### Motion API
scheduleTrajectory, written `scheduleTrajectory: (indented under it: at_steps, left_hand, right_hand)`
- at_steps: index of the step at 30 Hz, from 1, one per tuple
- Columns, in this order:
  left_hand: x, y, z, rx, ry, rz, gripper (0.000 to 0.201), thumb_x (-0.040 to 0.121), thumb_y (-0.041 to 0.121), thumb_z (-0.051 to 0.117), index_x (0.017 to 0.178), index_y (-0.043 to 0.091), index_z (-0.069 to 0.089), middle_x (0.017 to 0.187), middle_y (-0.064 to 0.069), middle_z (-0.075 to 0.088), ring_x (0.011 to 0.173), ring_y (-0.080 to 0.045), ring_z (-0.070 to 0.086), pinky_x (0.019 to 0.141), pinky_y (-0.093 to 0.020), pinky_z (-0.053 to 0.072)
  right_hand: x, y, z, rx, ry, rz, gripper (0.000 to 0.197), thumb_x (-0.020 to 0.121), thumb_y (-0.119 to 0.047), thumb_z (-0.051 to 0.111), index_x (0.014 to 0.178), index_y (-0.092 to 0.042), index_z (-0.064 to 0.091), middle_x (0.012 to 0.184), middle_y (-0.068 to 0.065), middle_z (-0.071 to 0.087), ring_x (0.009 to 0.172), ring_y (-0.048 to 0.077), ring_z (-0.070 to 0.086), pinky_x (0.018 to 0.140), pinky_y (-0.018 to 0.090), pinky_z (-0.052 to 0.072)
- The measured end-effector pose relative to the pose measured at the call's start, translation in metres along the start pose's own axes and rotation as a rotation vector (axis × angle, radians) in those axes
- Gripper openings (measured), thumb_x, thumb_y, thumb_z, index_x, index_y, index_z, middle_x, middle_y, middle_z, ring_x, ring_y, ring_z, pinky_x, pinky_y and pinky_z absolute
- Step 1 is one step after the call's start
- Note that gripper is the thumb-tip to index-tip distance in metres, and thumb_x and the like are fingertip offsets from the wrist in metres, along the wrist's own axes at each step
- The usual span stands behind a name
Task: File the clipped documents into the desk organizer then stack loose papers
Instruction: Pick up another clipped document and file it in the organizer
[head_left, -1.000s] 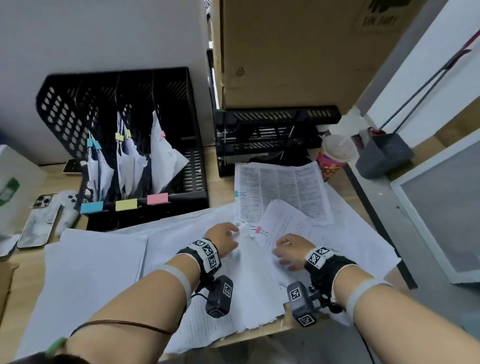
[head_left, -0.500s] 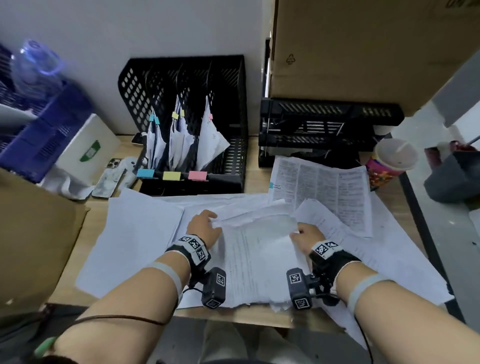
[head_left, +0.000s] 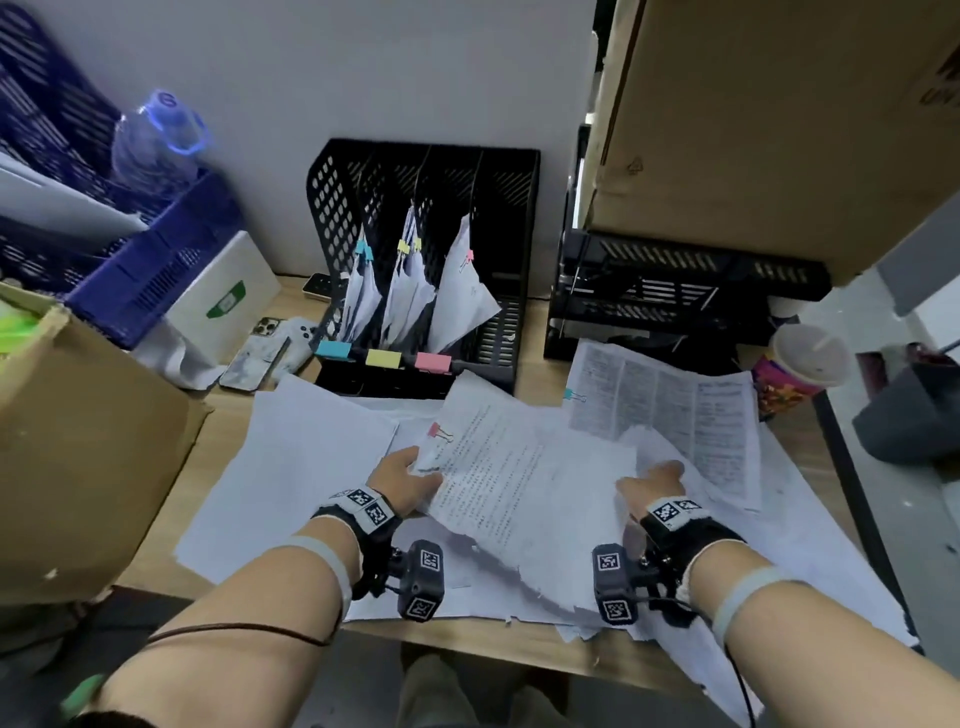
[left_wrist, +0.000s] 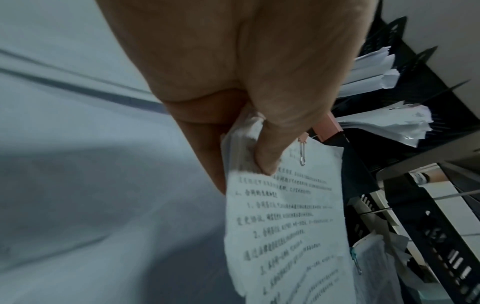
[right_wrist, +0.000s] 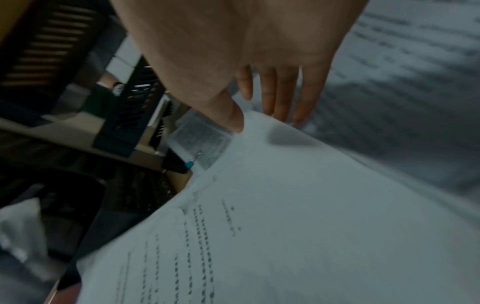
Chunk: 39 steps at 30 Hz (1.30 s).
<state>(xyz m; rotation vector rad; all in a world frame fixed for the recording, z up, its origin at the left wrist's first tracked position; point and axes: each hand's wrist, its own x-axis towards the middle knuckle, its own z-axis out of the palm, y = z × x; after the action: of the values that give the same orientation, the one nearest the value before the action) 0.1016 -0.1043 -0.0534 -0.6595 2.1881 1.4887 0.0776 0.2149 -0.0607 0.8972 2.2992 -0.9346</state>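
Note:
A pink-clipped document (head_left: 519, 478) is tilted up off the desk in front of the black mesh desk organizer (head_left: 498, 208). My left hand (head_left: 402, 475) grips its top left corner just below the pink clip (head_left: 435, 430); in the left wrist view the thumb (left_wrist: 270, 160) presses the sheets (left_wrist: 280, 226). My right hand (head_left: 652, 480) is at the document's right edge, its fingers (right_wrist: 283, 98) straight and its thumb touching the paper (right_wrist: 285, 216). The organizer's blue, yellow and pink labelled slots hold clipped papers. A blue-clipped document (head_left: 665, 410) lies at the right. Loose sheets (head_left: 291, 467) cover the desk.
A cardboard box (head_left: 78, 441) stands at the left, with a blue crate (head_left: 145, 275) and a water bottle (head_left: 156, 135) behind it. Phones (head_left: 260, 353) lie beside the organizer. A black letter tray (head_left: 675, 296) sits under a large carton (head_left: 779, 130). A cup (head_left: 800, 369) stands at the right.
Both hands have raised the pink-clipped document off the pile and carried it left and forward, toward the organizer. The head view has swung left.

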Motion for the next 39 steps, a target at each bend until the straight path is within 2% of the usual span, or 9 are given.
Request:
scheduleTrajectory:
  at_steps: [3, 7, 11, 14, 17, 22, 28, 34, 39]
  left_hand:
    - [-0.004, 0.008, -0.013, 0.103, 0.004, 0.034, 0.026, 0.087, 0.014, 0.070, 0.113, 0.013, 0.072, 0.105, -0.013, 0.075, 0.094, -0.030, 0.073, 0.083, -0.043, 0.062]
    - [-0.013, 0.030, -0.025, 0.108, -0.033, 0.065, 0.011, 0.086, 0.012, 0.071, 0.096, 0.012, 0.074, 0.098, -0.014, 0.075, 0.092, -0.031, 0.073, 0.080, -0.042, 0.062]
    - [-0.023, 0.051, -0.034, 0.102, -0.027, 0.144, 0.008, 0.082, 0.016, 0.076, 0.088, 0.010, 0.075, 0.097, -0.015, 0.076, 0.091, -0.029, 0.073, 0.085, -0.045, 0.061]
    - [-0.030, 0.061, -0.041, -0.043, -0.025, 0.140, 0.022, 0.083, 0.013, 0.078, 0.103, 0.007, 0.073, 0.104, -0.015, 0.075, 0.094, -0.027, 0.074, 0.076, -0.040, 0.064]
    - [-0.040, 0.072, -0.042, -0.019, -0.097, 0.118, 0.021, 0.091, 0.013, 0.069, 0.109, 0.002, 0.067, 0.099, -0.011, 0.075, 0.083, -0.020, 0.076, 0.063, -0.032, 0.063]
    - [-0.049, 0.105, -0.035, 0.179, 0.004, 0.316, 0.010, 0.096, 0.021, 0.062, 0.090, 0.015, 0.068, 0.085, -0.005, 0.073, 0.071, -0.016, 0.073, 0.055, -0.024, 0.059]
    - [-0.057, 0.154, -0.010, 0.182, 0.065, 0.547, 0.006, 0.092, 0.013, 0.061, 0.088, 0.010, 0.065, 0.087, -0.012, 0.073, 0.073, -0.026, 0.075, 0.062, -0.040, 0.064]
    - [-0.053, 0.178, 0.005, 0.095, -0.070, 0.719, 0.021, 0.082, 0.028, 0.075, 0.100, 0.018, 0.072, 0.092, -0.007, 0.076, 0.088, -0.023, 0.074, 0.076, -0.038, 0.063]
    - [-0.007, 0.178, -0.007, 0.108, -0.079, 0.546, 0.030, 0.096, 0.038, 0.059, 0.117, 0.021, 0.070, 0.109, -0.002, 0.074, 0.099, -0.021, 0.070, 0.089, -0.035, 0.058]
  right_hand:
    - [-0.012, -0.028, -0.001, -0.065, 0.148, -0.192, 0.069, 0.076, -0.020, 0.069, 0.134, -0.005, 0.035, 0.131, 0.021, 0.048, 0.117, 0.040, 0.054, 0.097, 0.041, 0.048]
    - [-0.036, -0.067, 0.004, -0.098, -0.108, -0.489, 0.080, 0.077, -0.023, 0.075, 0.145, -0.018, 0.034, 0.142, 0.009, 0.046, 0.129, 0.028, 0.048, 0.102, 0.033, 0.041]
    - [-0.054, -0.093, 0.009, -0.225, -0.163, -0.626, 0.034, 0.082, -0.017, 0.063, 0.116, -0.014, 0.061, 0.108, 0.008, 0.067, 0.103, 0.028, 0.064, 0.079, 0.031, 0.050]
    - [-0.060, -0.100, 0.005, -0.142, -0.113, -0.637, 0.019, 0.086, -0.013, 0.057, 0.095, -0.002, 0.070, 0.092, 0.017, 0.070, 0.084, 0.031, 0.066, 0.068, 0.033, 0.052]
    - [-0.061, -0.105, -0.003, 0.072, -0.112, -0.629, 0.013, 0.086, -0.012, 0.059, 0.096, -0.011, 0.067, 0.098, 0.015, 0.072, 0.094, 0.033, 0.067, 0.083, 0.041, 0.055]
    - [-0.070, -0.119, -0.020, 0.093, 0.279, -0.635, 0.044, 0.076, -0.015, 0.069, 0.099, -0.016, 0.032, 0.104, 0.008, 0.053, 0.091, 0.029, 0.055, 0.070, 0.032, 0.041]
    - [-0.117, -0.130, -0.011, -0.177, -0.355, -0.710, 0.100, 0.065, -0.057, 0.079, 0.139, -0.027, 0.019, 0.093, 0.003, 0.063, 0.063, 0.020, 0.064, 0.043, 0.026, 0.050]
    - [-0.113, -0.154, -0.014, -0.190, -0.005, -0.655, 0.033, 0.088, -0.018, 0.046, 0.118, -0.019, 0.032, 0.081, 0.011, 0.066, 0.053, 0.029, 0.072, 0.049, 0.042, 0.061]
    - [-0.095, -0.164, -0.028, -0.065, 0.032, -0.563, 0.030, 0.094, -0.020, 0.046, 0.109, 0.001, 0.062, 0.085, 0.014, 0.073, 0.075, 0.029, 0.074, 0.070, 0.039, 0.062]
